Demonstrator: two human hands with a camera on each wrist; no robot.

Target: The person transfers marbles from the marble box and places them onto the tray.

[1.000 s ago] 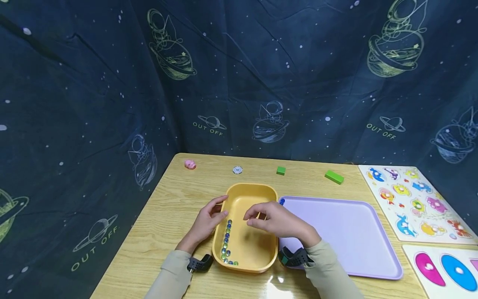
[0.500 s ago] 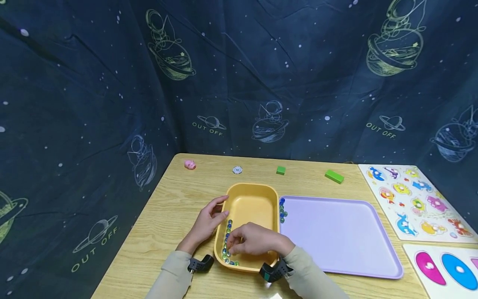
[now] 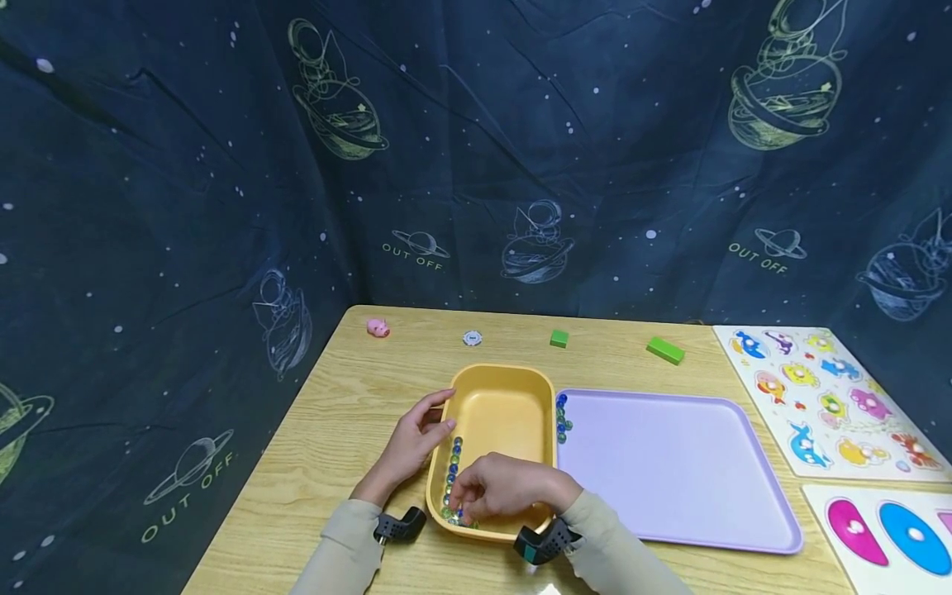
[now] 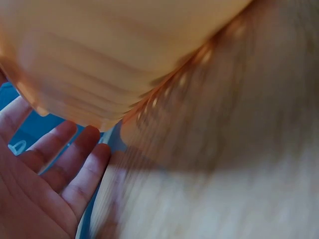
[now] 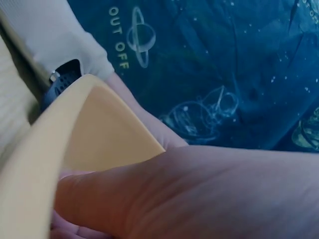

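A yellow plastic tub [image 3: 506, 413] stands on the table, with several glass marbles [image 3: 453, 468] lined along its left wall and near-left corner. My left hand [image 3: 407, 446] holds the tub's left rim, thumb over the edge; in the left wrist view its fingers [image 4: 84, 184] lie by the outer wall. Inside the tub my right hand [image 3: 502, 487] reaches down to the near-left corner. Its curled thumb and fingers pinch at a blue marble [image 3: 460, 513] there; the fingertips partly cover the marbles. In the right wrist view the tub wall hides most of those fingers.
A lilac tray [image 3: 677, 471] adjoins the tub on the right, with several marbles [image 3: 562, 420] along its left edge. Behind lie a pink pig [image 3: 378, 328], a poker chip [image 3: 472, 338] and two green blocks [image 3: 665, 350]. Puzzle boards [image 3: 833, 405] lie far right.
My right hand has moved from above the tub's middle down and left to the marbles in the near-left corner, uncovering marbles in the tray. The left hand stays at the rim.
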